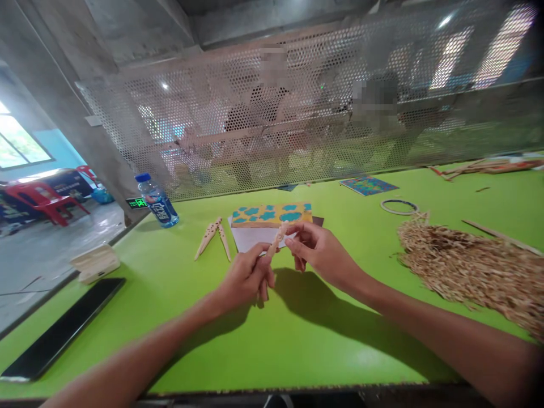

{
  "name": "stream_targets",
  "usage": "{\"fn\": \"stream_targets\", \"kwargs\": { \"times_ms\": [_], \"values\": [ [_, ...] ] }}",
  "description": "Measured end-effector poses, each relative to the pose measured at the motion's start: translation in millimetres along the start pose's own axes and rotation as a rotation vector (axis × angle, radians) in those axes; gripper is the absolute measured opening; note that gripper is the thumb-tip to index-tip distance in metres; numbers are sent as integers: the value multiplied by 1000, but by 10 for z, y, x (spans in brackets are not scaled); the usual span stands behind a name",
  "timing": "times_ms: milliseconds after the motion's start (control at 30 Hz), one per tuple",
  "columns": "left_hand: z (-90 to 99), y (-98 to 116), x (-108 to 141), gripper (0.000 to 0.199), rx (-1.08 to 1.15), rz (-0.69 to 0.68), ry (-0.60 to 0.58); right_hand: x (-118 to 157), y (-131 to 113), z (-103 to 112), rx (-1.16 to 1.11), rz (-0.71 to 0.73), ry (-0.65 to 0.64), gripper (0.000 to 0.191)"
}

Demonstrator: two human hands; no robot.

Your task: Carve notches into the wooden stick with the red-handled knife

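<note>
Between my two hands is a small pale piece [278, 239], slim and light tan, tilted up to the right. My left hand [251, 272] is closed around its lower end. The thumb and fingers of my right hand [315, 249] pinch its upper end. Just behind them lies a yellow board with teal patches [272, 214], on a white sheet [249, 239]. To the left of the board, two pale pointed pieces with dark spots [215, 235] form an upside-down V on the green table [238, 351].
At left are a blue-capped bottle [159, 203], an open beige case [97, 263] and a black flat device [63, 328]. On the right lie a straw-like bundle [471, 266], a ring [399, 207], a stick [501, 237] and a patterned blue sheet [369, 185]. A perforated screen [297, 124] stands behind.
</note>
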State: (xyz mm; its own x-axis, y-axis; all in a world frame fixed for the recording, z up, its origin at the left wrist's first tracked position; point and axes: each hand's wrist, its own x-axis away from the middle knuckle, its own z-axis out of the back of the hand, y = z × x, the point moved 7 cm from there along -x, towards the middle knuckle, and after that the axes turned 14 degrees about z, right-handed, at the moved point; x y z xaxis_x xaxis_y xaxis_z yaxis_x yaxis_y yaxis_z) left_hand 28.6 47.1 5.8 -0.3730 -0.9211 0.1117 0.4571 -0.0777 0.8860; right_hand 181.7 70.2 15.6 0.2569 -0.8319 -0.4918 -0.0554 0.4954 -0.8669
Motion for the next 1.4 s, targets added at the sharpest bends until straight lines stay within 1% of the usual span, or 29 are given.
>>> {"fn": "stream_targets", "kwargs": {
  "times_ms": [67, 133, 267, 433, 633, 767, 867, 933, 967, 1033, 1133, 1233, 1333, 1400],
  "values": [
    [-87, -29, 8, 46, 132, 42, -86, -4, -31, -8, 33, 11, -30, 26],
    [-131, -34, 18, 52, 198, 67, -120, 2, -68, -34, 42, 13, -55, 22],
    [-147, -26, 25, 57, 215, 71, -135, 21, -111, -77, 68, 14, -75, 20],
    [-159, -86, 3, 60, 238, 71, -169, 34, -76, -63, 90, 12, -77, 24],
    [-166, -91, 3, 55, 214, 51, -181, 41, -95, -70, 168, 12, -91, 28],
    [-180, -85, -3, 51, 225, 54, -195, 4, -87, -54, 335, 0, -131, 34],
    [-197, -98, -15, 49, 285, 84, -209, -68, -14, 105, 564, -15, -132, 31],
    [-187, -104, -18, 48, 317, 108, -183, -116, 64, 251, 763, -30, -141, 20],
    [-174, -103, -16, 48, 323, 118, -158, -131, 116, 305, 847, -44, -170, 14],
    [-148, -93, -6, 49, 330, 134, -113, -142, 221, 363, 972, -62, -258, 9],
    [-127, -59, 12, 56, 370, 136, -92, -117, 328, 358, 1086, -77, -388, 3],
    [-99, -33, 12, 50, 446, 119, -73, -72, 345, 323, 1168, -98, -466, 12],
    [-78, -32, -5, 42, 484, 112, -57, -30, 301, 305, 1231, -116, -516, 24],
    [-68, -38, -20, 38, 481, 109, -45, -12, 272, 309, 1264, -130, -543, 25]
  ]
}}
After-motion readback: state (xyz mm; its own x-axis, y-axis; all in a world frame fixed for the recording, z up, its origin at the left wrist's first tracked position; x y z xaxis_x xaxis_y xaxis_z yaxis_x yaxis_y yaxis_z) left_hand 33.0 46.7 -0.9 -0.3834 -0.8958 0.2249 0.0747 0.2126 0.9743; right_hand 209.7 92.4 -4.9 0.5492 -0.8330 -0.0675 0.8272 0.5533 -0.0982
